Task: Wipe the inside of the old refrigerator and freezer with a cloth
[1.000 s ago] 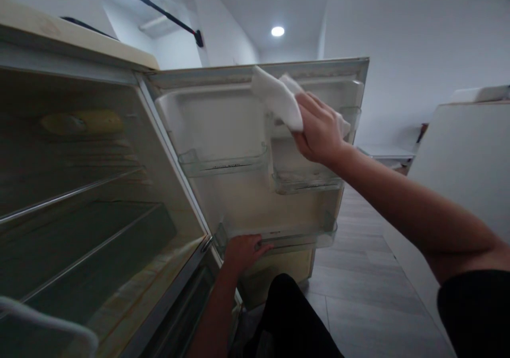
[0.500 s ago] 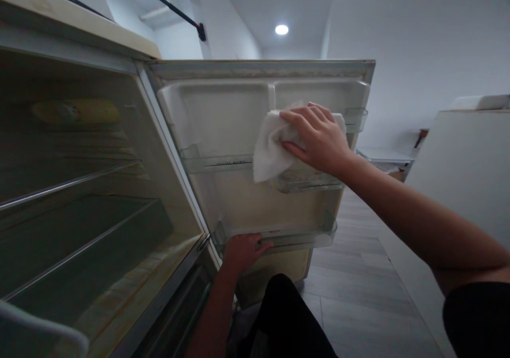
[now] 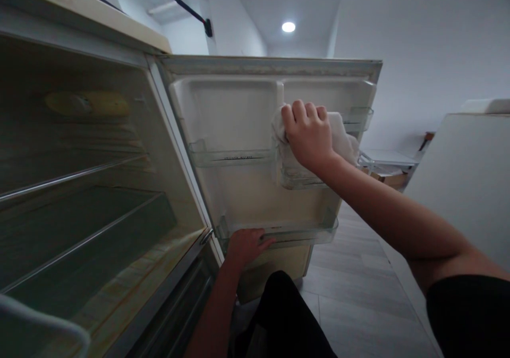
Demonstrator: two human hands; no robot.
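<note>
My right hand (image 3: pixel 310 135) is closed on a white cloth (image 3: pixel 338 135), fingers curled over its upper part, at the upper middle of the open fridge door (image 3: pixel 229 108). Cloth hangs out to both sides of the hand and covers part of the small door bin (image 3: pixel 297 180) behind it. Lower down, my left hand (image 3: pixel 247 245) grips the front edge of the bottom door shelf (image 3: pixel 314 235), a clear plastic one, near its hinge end. Its thumb points right along the rim, and the fingertips are partly hidden. Another clear shelf (image 3: pixel 235 158) is fixed on the door's left half.
At left stands the fridge interior (image 3: pixel 167 151), with a glass shelf (image 3: pixel 75 180) and brownish stains along its floor. My black-clad knee (image 3: pixel 281 305) is just below the door. A white cabinet (image 3: pixel 462 172) rises on the right, beside grey floor (image 3: pixel 354 278).
My right hand has tightened into a fist on the cloth, bunching it up and shifting slightly right. My left hand stays on the bottom shelf. The view has shifted slightly.
</note>
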